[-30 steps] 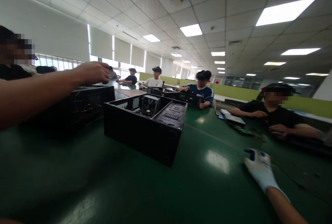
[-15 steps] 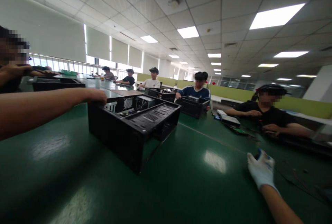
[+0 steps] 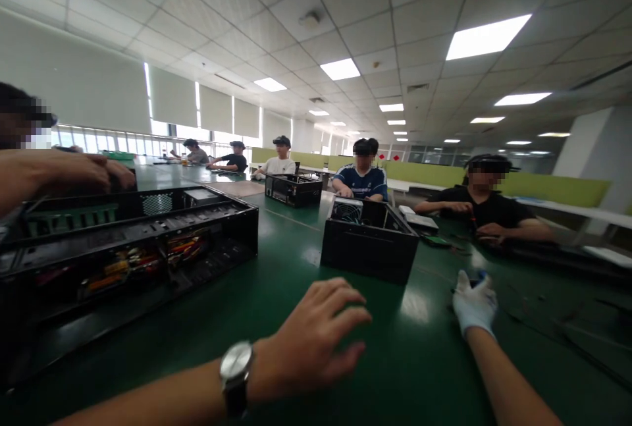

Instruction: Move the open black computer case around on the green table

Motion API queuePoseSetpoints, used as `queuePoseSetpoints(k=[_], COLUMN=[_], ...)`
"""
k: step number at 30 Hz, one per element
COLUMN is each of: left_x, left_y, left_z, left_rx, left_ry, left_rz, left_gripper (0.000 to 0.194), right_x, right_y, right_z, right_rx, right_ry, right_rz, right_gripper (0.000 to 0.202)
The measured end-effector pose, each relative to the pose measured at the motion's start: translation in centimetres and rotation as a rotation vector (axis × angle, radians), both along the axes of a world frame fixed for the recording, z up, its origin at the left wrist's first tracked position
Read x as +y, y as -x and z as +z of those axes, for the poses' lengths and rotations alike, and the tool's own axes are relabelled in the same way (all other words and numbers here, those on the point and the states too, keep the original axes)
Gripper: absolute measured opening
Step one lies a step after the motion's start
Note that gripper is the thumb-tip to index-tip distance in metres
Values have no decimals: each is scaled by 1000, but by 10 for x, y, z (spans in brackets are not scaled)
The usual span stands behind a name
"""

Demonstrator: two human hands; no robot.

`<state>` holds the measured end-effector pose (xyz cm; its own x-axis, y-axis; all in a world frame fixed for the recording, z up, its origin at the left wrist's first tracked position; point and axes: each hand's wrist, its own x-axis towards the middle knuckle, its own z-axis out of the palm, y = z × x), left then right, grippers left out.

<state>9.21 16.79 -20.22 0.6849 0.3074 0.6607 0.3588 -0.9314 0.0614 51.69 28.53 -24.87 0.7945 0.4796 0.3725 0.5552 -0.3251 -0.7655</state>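
Observation:
My left hand (image 3: 316, 334) is bare, with a wristwatch (image 3: 236, 367) on it. It hovers low over the green table (image 3: 419, 360) with fingers spread and nothing in it. My right hand (image 3: 474, 304) wears a white glove and rests on the table to the right. Something small and blue shows at its fingertips, too blurred to name. A large open black computer case (image 3: 148, 241) lies at the left with coloured cables inside. A co-worker's hand (image 3: 74, 172) rests on its far rim. A smaller open black case (image 3: 368, 245) stands beyond my left hand.
A third black case (image 3: 293, 189) sits farther back. Several people sit around the long table, one in a blue shirt (image 3: 363, 179) and one in black (image 3: 486, 209) with small parts before them. Thin cables (image 3: 567, 327) lie on the table at the right.
The large open case has moved left and nearer, with the co-worker's hand still on it. My left hand has come into view over the table. My gloved right hand has stayed in place.

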Motion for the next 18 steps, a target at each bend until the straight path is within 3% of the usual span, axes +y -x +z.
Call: queuePoseSetpoints(k=[4, 7, 11, 14, 18], left_x=[68, 113, 148, 153, 152], left_y=[-60, -100, -125, -127, -126], left_z=[57, 77, 67, 54, 51], left_rx=[64, 129, 145, 135, 169], left_ry=[-125, -82, -2, -16, -28], left_rz=[282, 407, 577, 632, 642], left_gripper=[49, 45, 40, 36, 35], right_x=[-3, -4, -4, -5, -5], right_y=[-3, -2, 0, 1, 1], right_z=[0, -1, 0, -1, -4], right_rx=[66, 92, 106, 109, 87], right_ry=[36, 85, 132, 134, 124], right_rz=[34, 106, 146, 157, 181], right_gripper=[70, 69, 70, 69, 68])
